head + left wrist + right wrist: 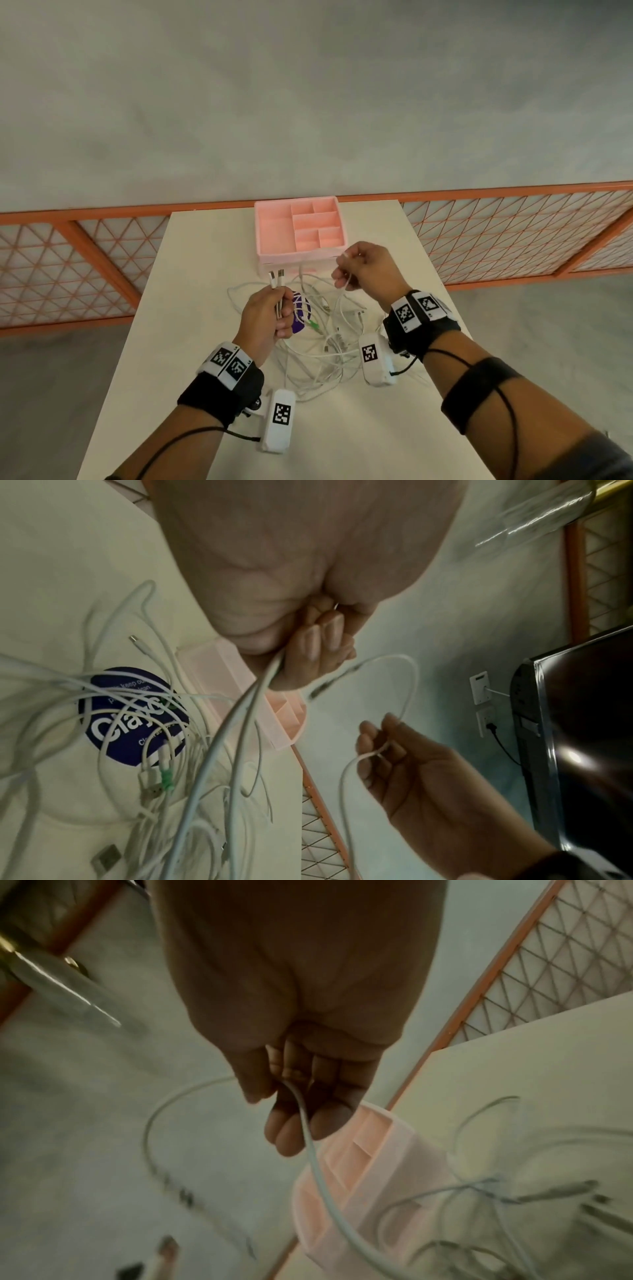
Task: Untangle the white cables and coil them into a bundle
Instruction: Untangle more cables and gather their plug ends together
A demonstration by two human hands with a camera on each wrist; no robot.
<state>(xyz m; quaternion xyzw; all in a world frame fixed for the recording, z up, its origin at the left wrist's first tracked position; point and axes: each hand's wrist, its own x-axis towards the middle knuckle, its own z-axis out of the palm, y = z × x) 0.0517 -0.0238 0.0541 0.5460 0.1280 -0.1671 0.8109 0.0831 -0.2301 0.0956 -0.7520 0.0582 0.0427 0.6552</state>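
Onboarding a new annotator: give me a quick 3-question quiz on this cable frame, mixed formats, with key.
1. True or false: the left hand grips two cable ends whose plugs stick up above the fist.
2. The right hand holds: A) the pink organizer tray B) a loop of white cable C) nothing
3. Fill in: the tangle of white cables partly covers a round ____ sticker.

Key: 1 true; 2 B; 3 purple

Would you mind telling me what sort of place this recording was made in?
Probably an indoor workspace or lab, not a home: a plain white table on a bare grey floor, fenced by an orange mesh barrier, with a dark screen near wall sockets.
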